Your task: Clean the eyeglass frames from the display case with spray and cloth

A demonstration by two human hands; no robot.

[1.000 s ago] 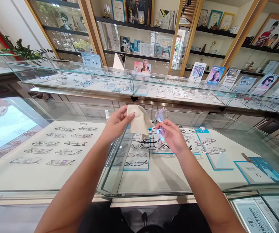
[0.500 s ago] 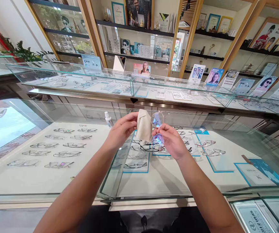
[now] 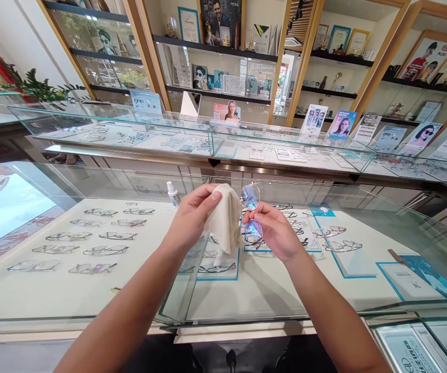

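Observation:
My left hand [image 3: 190, 217] pinches a cream cleaning cloth [image 3: 224, 220] that hangs down from my fingers. My right hand [image 3: 275, 230] grips a pair of thin-rimmed round glasses [image 3: 250, 213] at the bridge, held upright with one lens above the other. The cloth's edge touches the glasses' left side. Both hands hover above the glass top of a display counter [image 3: 91, 290], over rows of spectacle frames laid out inside.
A small white spray bottle [image 3: 174, 192] stands on the counter behind my left hand. A second glass counter [image 3: 207, 135] with standing ad cards runs behind. Wall shelves with pictures and trophies rise beyond. Several spectacle frames [image 3: 102, 238] lie in the left case.
My hands have come closer together and a little lower. The cloth has swung in against the glasses, which have turned more upright.

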